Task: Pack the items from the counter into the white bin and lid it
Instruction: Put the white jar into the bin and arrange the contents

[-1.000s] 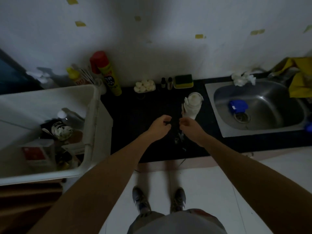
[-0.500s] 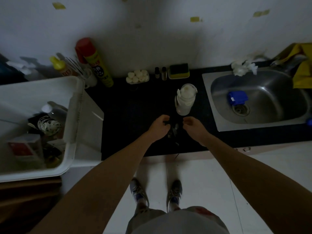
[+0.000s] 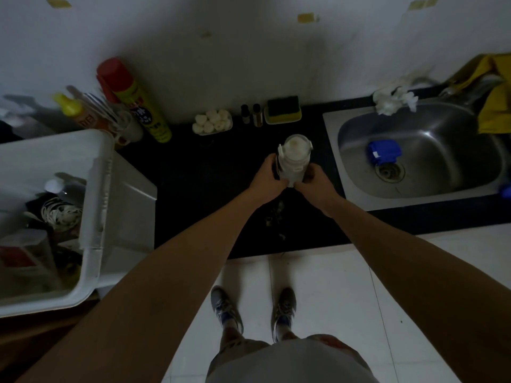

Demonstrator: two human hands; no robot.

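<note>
White bin sat at left end of black tabletop, lid off; inside were a coiled white cord, a red-labelled box and dark clutter, hard to make out. Sink at right held a blue object. Small tray of white balls stood by the wall. White jar stood upright mid-tabletop, pale, cylindrical, side tabs at the lid. Left hand and right hand were wrapped around its lower sides, fingers closed on it.
</note>
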